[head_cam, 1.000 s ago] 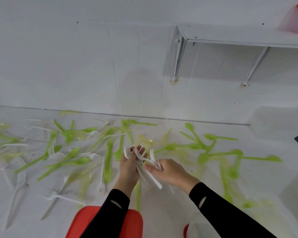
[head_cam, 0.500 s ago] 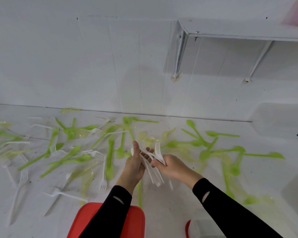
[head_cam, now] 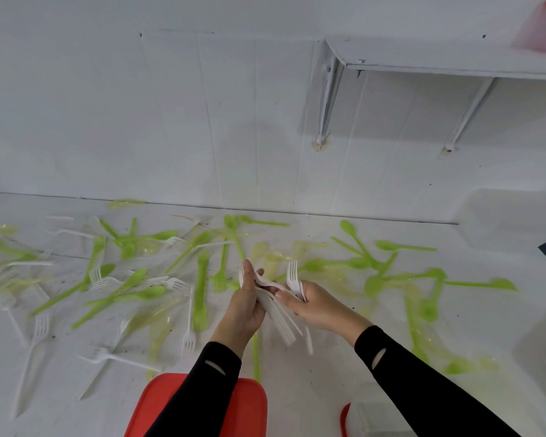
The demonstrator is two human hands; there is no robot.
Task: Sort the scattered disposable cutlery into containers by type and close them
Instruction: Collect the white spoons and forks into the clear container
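Nearest, a flat red plastic lid (head_cam: 249, 405) and a clear plastic container (head_cam: 369, 417) sit at the white tabletop's (head_cam: 454, 326) edge. Above them, the left hand (head_cam: 245, 305) curls its fingers round a bundle of white plastic forks (head_cam: 282, 320). The right hand (head_cam: 316, 305) pinches an upright white fork (head_cam: 293, 275) beside it. It seems best to align the tines one way and square the handles. Loose white forks (head_cam: 40, 324) lie beyond among green plastic spoons (head_cam: 391, 246).
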